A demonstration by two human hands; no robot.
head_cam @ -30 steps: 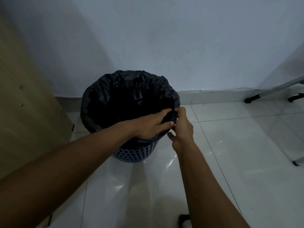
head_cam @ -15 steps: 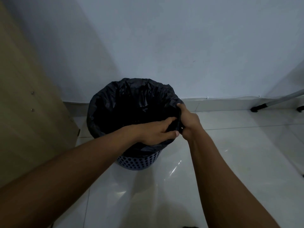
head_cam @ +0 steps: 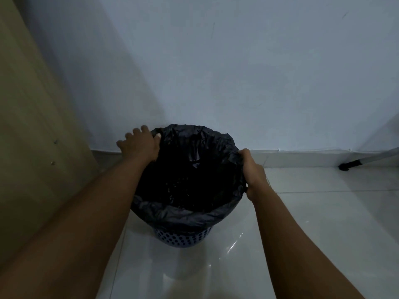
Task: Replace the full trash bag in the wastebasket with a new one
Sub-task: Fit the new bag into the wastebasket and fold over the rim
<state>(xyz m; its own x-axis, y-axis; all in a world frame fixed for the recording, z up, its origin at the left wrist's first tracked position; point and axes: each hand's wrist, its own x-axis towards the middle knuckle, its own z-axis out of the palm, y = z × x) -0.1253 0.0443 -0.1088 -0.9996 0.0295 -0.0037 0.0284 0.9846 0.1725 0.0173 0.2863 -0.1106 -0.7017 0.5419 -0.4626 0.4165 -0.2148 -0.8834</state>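
A black trash bag (head_cam: pixel 185 214) lines a blue perforated wastebasket (head_cam: pixel 183 237) standing on the tiled floor near the wall. The bag's edge is folded over the basket's rim, and its inside is dark, so I cannot see what it holds. My left hand (head_cam: pixel 140 143) rests on the far left of the rim, thumb inside the bag and fingers spread over the outside. At the right side of the rim, my right hand (head_cam: pixel 252 175) is closed on the bag's edge.
A wooden cabinet side (head_cam: pixel 32 126) stands close on the left. A pale wall (head_cam: pixel 237 72) with a baseboard runs behind the basket. A metal leg with a black foot (head_cam: pixel 347 166) touches the floor at the right. Glossy white tiles (head_cam: pixel 313 223) cover the floor.
Both hands were together at the near right of the rim. My left hand has moved across to the far left side, and my right hand stays at the right edge. The view has shifted over the basket.
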